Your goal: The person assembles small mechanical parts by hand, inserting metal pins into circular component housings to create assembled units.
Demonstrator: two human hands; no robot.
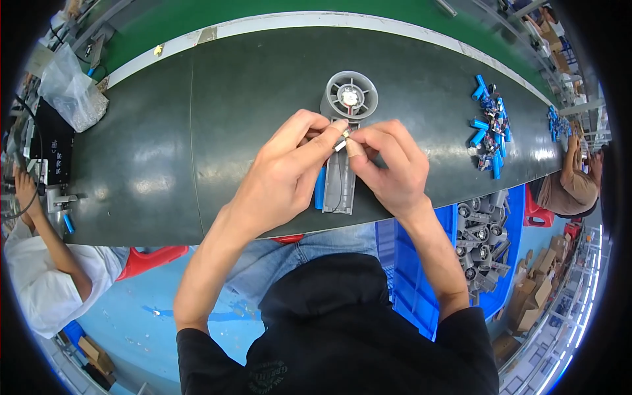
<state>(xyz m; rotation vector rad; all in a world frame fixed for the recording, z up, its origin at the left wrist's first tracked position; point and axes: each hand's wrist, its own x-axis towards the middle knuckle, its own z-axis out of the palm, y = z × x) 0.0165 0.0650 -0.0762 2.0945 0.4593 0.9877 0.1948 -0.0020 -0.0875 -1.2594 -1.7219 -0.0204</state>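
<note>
A grey plastic fan housing lies on the dark green work surface in front of me, its round finned end (351,97) away from me and its open channel-shaped handle (339,191) toward me. Above the upper part of the handle, my left hand (286,164) and my right hand (393,164) meet with closed, pinching fingers. Between the fingertips is a small pale connector-like part (340,145); its exact kind is partly hidden. A thin dark wire runs down inside the handle. Against the handle's left side rests a blue cylindrical battery cell (320,189), partly covered by my left hand.
Blue cells with wired circuit boards (490,125) lie piled to the right. Beside my right forearm, a blue bin (513,250) holds several grey housings. At far left are a plastic bag (72,92), a black device (56,148) and a person's arm (56,243). Another person (573,178) sits at far right.
</note>
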